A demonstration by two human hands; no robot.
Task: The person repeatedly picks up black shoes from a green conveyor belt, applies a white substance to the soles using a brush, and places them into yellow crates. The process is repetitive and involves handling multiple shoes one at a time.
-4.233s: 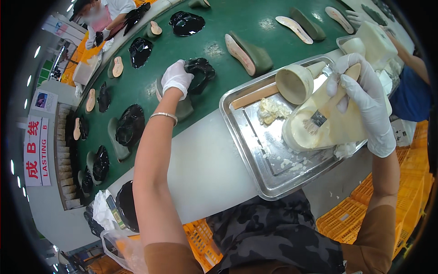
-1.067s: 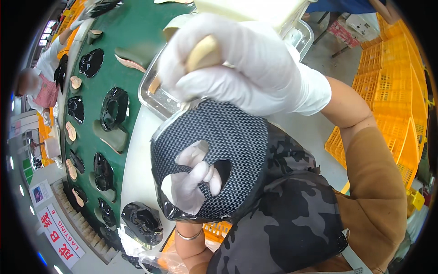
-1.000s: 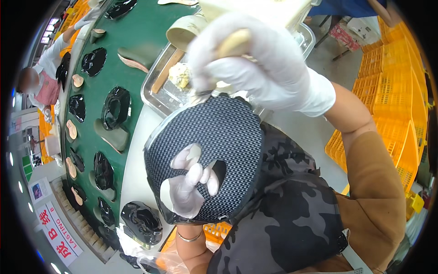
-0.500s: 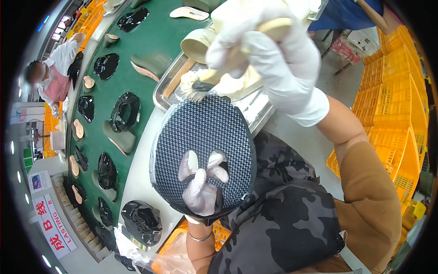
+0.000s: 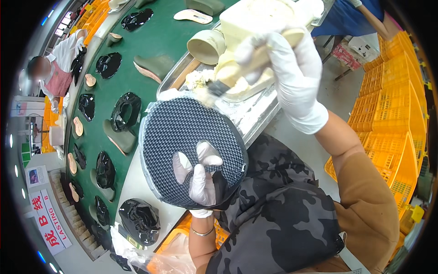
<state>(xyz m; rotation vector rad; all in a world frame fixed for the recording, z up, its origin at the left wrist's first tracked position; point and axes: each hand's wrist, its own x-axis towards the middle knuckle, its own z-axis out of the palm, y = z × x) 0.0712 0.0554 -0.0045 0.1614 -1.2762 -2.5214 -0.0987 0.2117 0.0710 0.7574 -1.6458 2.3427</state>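
My left hand [image 5: 203,187], in a white glove, grips a shoe upper [image 5: 182,128] with its fingers poking through the opening. The patterned black-and-grey lining faces up, and the rim looks darker with whitish traces. My gloved right hand [image 5: 299,80] is closed around the pale handle of a brush [image 5: 218,87] with a dark ferrule. Its light bristles are at the upper's far edge. Just behind lies a metal tray [image 5: 262,121] with creamy white paste [image 5: 198,78], a beige cup [image 5: 206,47] and a cream-coloured container [image 5: 260,20].
A green conveyor belt [image 5: 150,39] at the left carries glossy black uppers [image 5: 126,112], shoe lasts [image 5: 155,66] and pale insoles [image 5: 194,16]. Yellow crates [image 5: 388,114] are stacked at the right. A co-worker [image 5: 57,73] stands beyond the belt; another person's arm shows at the top right.
The upper has shifted left and turned slightly in my left hand. My right hand has moved a little right and down, and the bristles have passed rightward along the far edge.
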